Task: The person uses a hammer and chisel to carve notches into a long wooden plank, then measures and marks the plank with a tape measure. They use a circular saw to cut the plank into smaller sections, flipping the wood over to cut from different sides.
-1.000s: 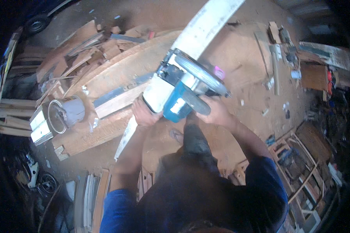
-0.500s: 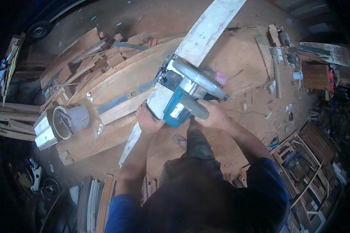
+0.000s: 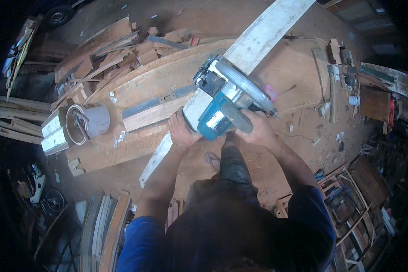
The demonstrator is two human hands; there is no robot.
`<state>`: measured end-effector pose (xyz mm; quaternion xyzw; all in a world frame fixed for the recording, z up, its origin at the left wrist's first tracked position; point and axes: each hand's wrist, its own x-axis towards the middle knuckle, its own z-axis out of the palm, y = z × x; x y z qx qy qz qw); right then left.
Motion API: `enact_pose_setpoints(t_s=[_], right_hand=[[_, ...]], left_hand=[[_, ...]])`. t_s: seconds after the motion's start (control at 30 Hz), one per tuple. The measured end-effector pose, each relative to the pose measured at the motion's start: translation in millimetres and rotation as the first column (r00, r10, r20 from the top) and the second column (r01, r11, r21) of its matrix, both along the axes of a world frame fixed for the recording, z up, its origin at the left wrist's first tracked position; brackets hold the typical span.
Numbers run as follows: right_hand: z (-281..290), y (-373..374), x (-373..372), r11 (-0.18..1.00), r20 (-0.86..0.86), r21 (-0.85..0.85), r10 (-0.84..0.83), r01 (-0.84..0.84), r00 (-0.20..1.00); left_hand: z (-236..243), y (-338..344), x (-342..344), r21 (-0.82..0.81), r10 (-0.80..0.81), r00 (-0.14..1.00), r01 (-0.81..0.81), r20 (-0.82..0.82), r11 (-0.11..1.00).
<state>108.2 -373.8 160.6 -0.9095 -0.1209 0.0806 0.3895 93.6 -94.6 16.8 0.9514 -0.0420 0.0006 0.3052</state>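
Observation:
A teal circular saw (image 3: 213,119) with a silver blade guard rests across a long whitish board (image 3: 267,38) that runs from the upper right to the lower left. My right hand (image 3: 258,129) is closed around the saw's dark rear handle. On the saw's left side, my left hand (image 3: 183,129) grips the pale edge there, with its thumb toward the saw body and its fingertips partly hidden. I cannot tell whether that edge is the board or the saw's base plate. The saw's blade is hidden by the guard.
Beneath lies a wide wooden slab (image 3: 118,152), bearing a dark level-like bar (image 3: 156,103) and a grey bucket (image 3: 97,119) holding a tool. Wood scraps (image 3: 109,56) pile up at the far left. A pink object (image 3: 270,92) sits beyond the saw. A cord (image 3: 299,136) trails right.
The whole view has shifted a little, so the saw, board and hands appear farther up and right. Both hands keep their grips.

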Motion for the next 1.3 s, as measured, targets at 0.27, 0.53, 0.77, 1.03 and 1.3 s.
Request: enact_pose_setpoints(t_s=[0.27,0.53,0.77,1.03,1.3], right_hand=[[2.4,7.2,10.5,0.998,0.019,0.058,0.022,-0.023,1.000],[-1.8,11.4,15.2,0.994,-0.065,0.108,0.028,-0.021,0.998],[4.5,15.7,24.2,0.987,-0.072,0.160,0.044,-0.032,0.996],[-2.0,22.8,36.6,0.997,-0.144,0.061,0.047,-0.039,0.988],[-5.2,30.4,56.3,0.991,0.007,0.107,0.080,-0.081,0.997]], left_hand=[[1.6,-1.6,0.3,0.025,0.008,1.000,-0.008,0.009,1.000],[-1.3,-1.8,-0.8,0.052,0.002,1.000,-0.002,-0.007,0.999],[0.4,-4.1,1.7,0.054,0.007,0.999,-0.009,0.051,0.999],[11.5,-5.2,3.7,0.013,-0.019,0.999,0.019,0.029,1.000],[-10.7,-4.8,-4.6,0.072,-0.033,0.999,0.034,-0.015,0.997]])
